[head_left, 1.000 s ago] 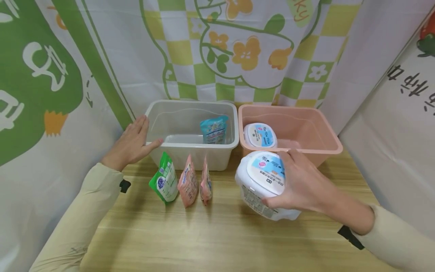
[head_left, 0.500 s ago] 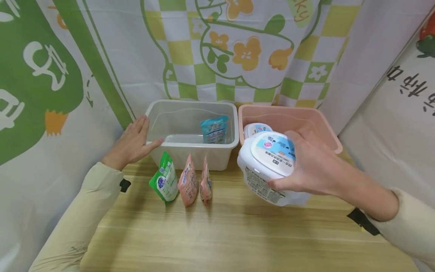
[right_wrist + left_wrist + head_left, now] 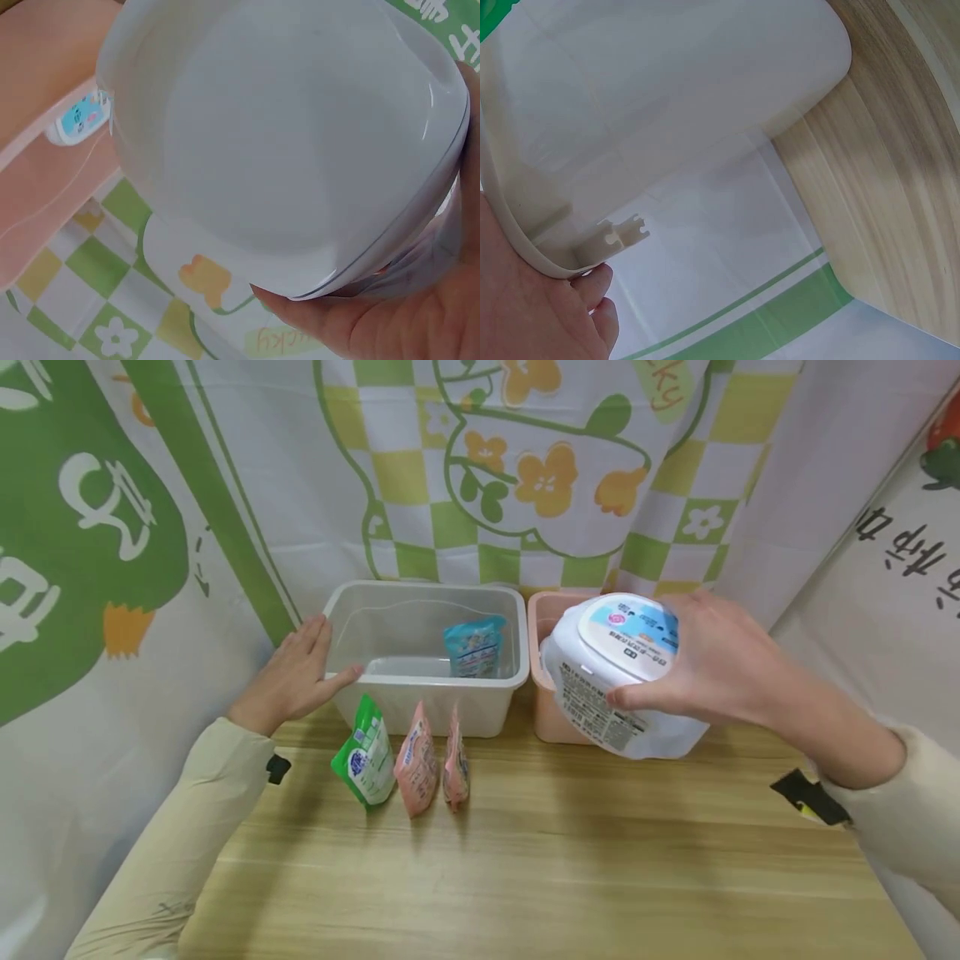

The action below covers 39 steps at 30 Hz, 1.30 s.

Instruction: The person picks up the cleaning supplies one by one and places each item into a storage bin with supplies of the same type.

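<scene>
My right hand [image 3: 738, 664] grips a white lidded laundry pod tub [image 3: 600, 681], thumb on its near side and fingers over the far edge. The tub is raised and tilted, overlapping the pink bin [image 3: 555, 718] in the head view. The right wrist view shows the tub's broad white underside [image 3: 285, 142]. Inside the pink bin sits another tub [image 3: 79, 120], hidden in the head view. My left hand [image 3: 288, 677] rests on the left rim of the light grey bin [image 3: 427, 681], fingers extended and thumb over the front corner. That bin contains a blue pouch [image 3: 475, 647].
A green-and-white pouch [image 3: 369, 764] and two pink pouches, one in the middle [image 3: 417, 768] and one at the right [image 3: 455, 768], stand in a row before the grey bin. Both bins stand side by side on the wooden table [image 3: 465, 893], against a printed curtain [image 3: 540, 477].
My right hand has lifted the tub up and away from me, from in front of the pink bin to over its front rim. My left hand has stayed on the grey bin.
</scene>
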{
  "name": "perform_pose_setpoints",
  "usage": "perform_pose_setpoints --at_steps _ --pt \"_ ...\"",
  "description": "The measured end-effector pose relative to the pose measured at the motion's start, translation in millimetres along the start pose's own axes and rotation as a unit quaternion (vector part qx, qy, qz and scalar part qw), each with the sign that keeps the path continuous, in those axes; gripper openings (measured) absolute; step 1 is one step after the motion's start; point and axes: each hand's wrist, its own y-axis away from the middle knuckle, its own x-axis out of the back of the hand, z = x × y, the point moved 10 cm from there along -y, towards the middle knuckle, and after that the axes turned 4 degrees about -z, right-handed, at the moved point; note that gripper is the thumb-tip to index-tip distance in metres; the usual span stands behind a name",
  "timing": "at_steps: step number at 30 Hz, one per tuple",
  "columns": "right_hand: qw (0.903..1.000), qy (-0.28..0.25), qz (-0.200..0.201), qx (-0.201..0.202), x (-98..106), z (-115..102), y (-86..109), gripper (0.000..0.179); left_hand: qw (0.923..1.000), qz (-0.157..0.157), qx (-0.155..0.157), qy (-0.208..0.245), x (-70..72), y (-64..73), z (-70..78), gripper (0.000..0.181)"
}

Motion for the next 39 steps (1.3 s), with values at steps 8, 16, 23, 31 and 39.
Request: perform_pose_setpoints --at_steps 8,16,23,31,39 --pt "0.9995 0.004 -0.008 -0.030 6 24 -18.3 0.071 1.0000 0.001 -0.002 -0.001 -0.3 -1.1 0.4 0.102" --pt "0.9977 0.003 -0.020 -0.065 7 50 -35.5 0.075 1.0000 -0.001 -0.004 -0.002 -0.3 -1.4 1.2 0.102" --pt "0.9946 0.011 -0.032 -0.098 7 74 -50.0 0.084 1.0000 0.000 -0.004 0.000 -0.2 -0.9 1.2 0.101" --pt "0.9940 0.003 -0.009 -0.109 4 92 -64.0 0.082 1.0000 0.001 -0.003 -0.002 -1.2 -1.3 -0.7 0.102" --pt "0.9908 -0.020 0.015 -0.133 -4 111 -75.2 0.087 1.0000 0.001 0.000 -0.003 -1.2 -2.0 -1.7 0.104"
